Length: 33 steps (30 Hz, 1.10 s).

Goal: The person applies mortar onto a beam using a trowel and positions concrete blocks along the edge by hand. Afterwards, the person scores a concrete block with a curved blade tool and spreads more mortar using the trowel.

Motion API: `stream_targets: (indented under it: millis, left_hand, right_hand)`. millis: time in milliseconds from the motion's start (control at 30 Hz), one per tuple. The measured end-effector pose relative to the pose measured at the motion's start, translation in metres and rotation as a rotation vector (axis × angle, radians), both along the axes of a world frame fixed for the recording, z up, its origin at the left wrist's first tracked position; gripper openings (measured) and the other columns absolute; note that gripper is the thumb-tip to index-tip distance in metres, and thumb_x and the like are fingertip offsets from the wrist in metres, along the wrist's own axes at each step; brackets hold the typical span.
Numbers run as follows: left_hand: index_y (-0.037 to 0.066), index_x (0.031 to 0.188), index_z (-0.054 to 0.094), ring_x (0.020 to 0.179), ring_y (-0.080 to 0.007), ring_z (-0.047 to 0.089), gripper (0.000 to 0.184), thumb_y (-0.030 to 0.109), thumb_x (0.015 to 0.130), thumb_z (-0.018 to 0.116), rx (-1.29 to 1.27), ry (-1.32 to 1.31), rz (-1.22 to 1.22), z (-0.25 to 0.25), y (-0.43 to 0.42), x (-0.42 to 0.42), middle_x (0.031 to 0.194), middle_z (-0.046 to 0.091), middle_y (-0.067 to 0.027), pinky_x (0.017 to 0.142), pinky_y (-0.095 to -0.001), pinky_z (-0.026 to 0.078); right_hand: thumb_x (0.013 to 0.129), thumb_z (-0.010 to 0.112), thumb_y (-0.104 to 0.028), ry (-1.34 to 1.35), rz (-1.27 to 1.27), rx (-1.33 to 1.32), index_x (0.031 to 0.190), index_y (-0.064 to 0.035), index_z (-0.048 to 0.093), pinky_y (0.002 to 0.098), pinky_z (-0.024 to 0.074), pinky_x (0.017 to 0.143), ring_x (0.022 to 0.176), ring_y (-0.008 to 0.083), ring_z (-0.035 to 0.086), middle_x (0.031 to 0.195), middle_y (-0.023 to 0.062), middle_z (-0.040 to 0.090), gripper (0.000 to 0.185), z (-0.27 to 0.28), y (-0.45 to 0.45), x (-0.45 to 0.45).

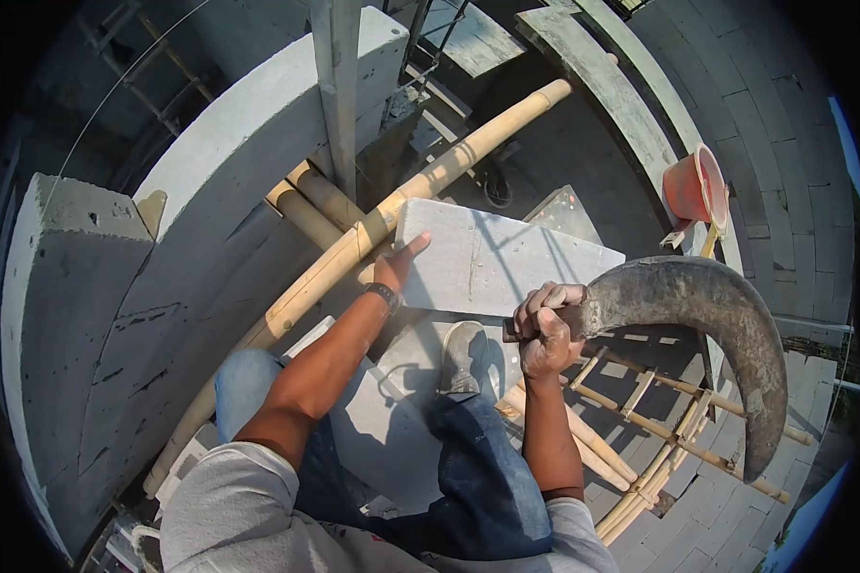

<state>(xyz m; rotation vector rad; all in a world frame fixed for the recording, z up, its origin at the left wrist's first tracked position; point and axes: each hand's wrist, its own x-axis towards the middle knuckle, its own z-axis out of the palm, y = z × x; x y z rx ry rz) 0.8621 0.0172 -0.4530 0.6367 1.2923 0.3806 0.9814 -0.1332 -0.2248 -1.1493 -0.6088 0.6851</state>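
My left hand (pixel 400 262) grips the near-left end of a pale grey lightweight concrete block (pixel 506 253), with a finger laid over its top edge. The hand's underside is hidden by the block. In my right hand (pixel 548 329) is the handle of a large sickle (pixel 698 282), the fingers wrapped round it. Its dark, worn, curved blade reaches out to the right and bends down towards me. The handle end is close to the block's lower right edge. My shoe (pixel 464 355) is just below the block, on a pale grey surface.
A block wall (pixel 229 143) rises on the left, with an upright post (pixel 335 86) in front. Bamboo poles (pixel 449 162) cross diagonally beyond the block. An orange bucket (pixel 688 191) stands at right by a plank (pixel 602 76). A bamboo ladder-like frame (pixel 655 430) lies below the blade.
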Motion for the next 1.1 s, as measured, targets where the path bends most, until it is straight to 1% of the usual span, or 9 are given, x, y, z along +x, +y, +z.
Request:
stream_targets:
  millis: [33, 133, 500, 533, 600, 633, 1000, 1067, 1100]
  left_hand:
    - [-0.016, 0.128, 0.061, 0.105, -0.0307, 0.069, 0.094, 0.055, 0.071, 0.087, -0.007, 0.011, -0.009, 0.001, 0.0, -0.001, 0.121, 0.068, -0.0242, 0.094, -0.0414, 0.053]
    - [-0.016, 0.129, 0.06, 0.103, -0.0298, 0.07, 0.092, 0.053, 0.074, 0.086, 0.026, 0.034, -0.009, -0.003, -0.008, 0.003, 0.12, 0.069, -0.0228, 0.094, -0.0418, 0.054]
    - [-0.017, 0.129, 0.059, 0.105, -0.0318, 0.07, 0.095, 0.055, 0.073, 0.086, 0.063, 0.021, -0.015, -0.001, -0.005, 0.002, 0.119, 0.069, -0.0244, 0.094, -0.0398, 0.053]
    - [-0.016, 0.128, 0.061, 0.107, -0.0311, 0.069, 0.094, 0.056, 0.073, 0.085, 0.016, 0.036, -0.042, 0.004, -0.006, -0.002, 0.121, 0.069, -0.0241, 0.094, -0.0396, 0.053]
    - [-0.014, 0.125, 0.065, 0.11, -0.0297, 0.068, 0.092, 0.058, 0.071, 0.085, -0.065, 0.049, -0.094, 0.021, 0.0, -0.003, 0.123, 0.069, -0.0235, 0.094, -0.0393, 0.052]
    - [-0.014, 0.126, 0.064, 0.11, -0.0296, 0.068, 0.093, 0.058, 0.071, 0.085, -0.024, 0.015, -0.075, 0.024, -0.003, -0.002, 0.123, 0.069, -0.0234, 0.096, -0.0391, 0.051]
    - [-0.015, 0.127, 0.062, 0.102, -0.0292, 0.071, 0.09, 0.052, 0.074, 0.087, 0.026, 0.064, -0.015, -0.01, -0.004, 0.007, 0.117, 0.071, -0.0223, 0.093, -0.0397, 0.054]
    - [-0.017, 0.127, 0.061, 0.103, -0.0294, 0.071, 0.091, 0.053, 0.073, 0.087, 0.002, 0.104, -0.028, -0.013, -0.007, 0.003, 0.117, 0.071, -0.0226, 0.093, -0.04, 0.054]
    - [-0.017, 0.127, 0.061, 0.103, -0.0295, 0.071, 0.092, 0.053, 0.073, 0.087, -0.012, 0.098, -0.04, 0.001, -0.006, 0.002, 0.117, 0.071, -0.0226, 0.093, -0.0403, 0.053]
  right_hand:
    - [0.09, 0.059, -0.013, -0.008, -0.004, 0.021, 0.089, -0.0045, 0.05, 0.0276, 0.0356, 0.043, 0.049, 0.0107, 0.041, 0.069, 0.0033, 0.047, 0.013, -0.033, -0.003, 0.001]
    - [0.098, 0.047, -0.015, 0.479, 0.196, -0.974, 0.09, -0.0065, 0.053, 0.0321, 0.0334, 0.039, 0.043, 0.0135, 0.039, 0.064, 0.0007, 0.046, 0.013, -0.119, -0.016, 0.006]
    - [0.087, 0.06, -0.006, -0.029, -0.003, 0.133, 0.102, -0.0058, 0.047, 0.0261, 0.035, 0.044, 0.052, 0.008, 0.039, 0.073, 0.0039, 0.048, 0.02, 0.015, 0.016, 0.013]
    - [0.088, 0.06, -0.006, -0.018, -0.021, 0.086, 0.101, -0.0073, 0.048, 0.0256, 0.0351, 0.046, 0.052, 0.0082, 0.038, 0.073, 0.0029, 0.047, 0.018, -0.013, 0.015, 0.01]
    - [0.095, 0.053, -0.013, 0.097, -0.096, -0.687, 0.095, -0.0064, 0.051, 0.0304, 0.0358, 0.042, 0.048, 0.0122, 0.041, 0.069, 0.003, 0.048, 0.007, -0.097, 0.003, 0.003]
    - [0.097, 0.053, -0.015, 0.437, 0.251, -1.044, 0.091, -0.0065, 0.053, 0.0316, 0.0343, 0.039, 0.045, 0.012, 0.041, 0.066, 0.0023, 0.048, 0.01, -0.126, -0.005, 0.025]
    - [0.087, 0.055, -0.004, -0.052, 0.057, 0.059, 0.101, -0.0035, 0.045, 0.026, 0.0359, 0.046, 0.05, 0.009, 0.034, 0.069, 0.0048, 0.045, 0.017, 0.033, -0.021, 0.002]
    - [0.091, 0.058, -0.01, 0.021, -0.004, -0.026, 0.096, -0.0051, 0.047, 0.028, 0.0362, 0.042, 0.049, 0.0112, 0.039, 0.066, 0.0039, 0.044, 0.013, -0.031, -0.035, -0.017]
    - [0.092, 0.056, -0.01, 0.238, 0.07, -0.538, 0.093, -0.0053, 0.048, 0.0288, 0.036, 0.041, 0.048, 0.0113, 0.039, 0.065, 0.0032, 0.044, 0.009, -0.076, -0.051, -0.019]
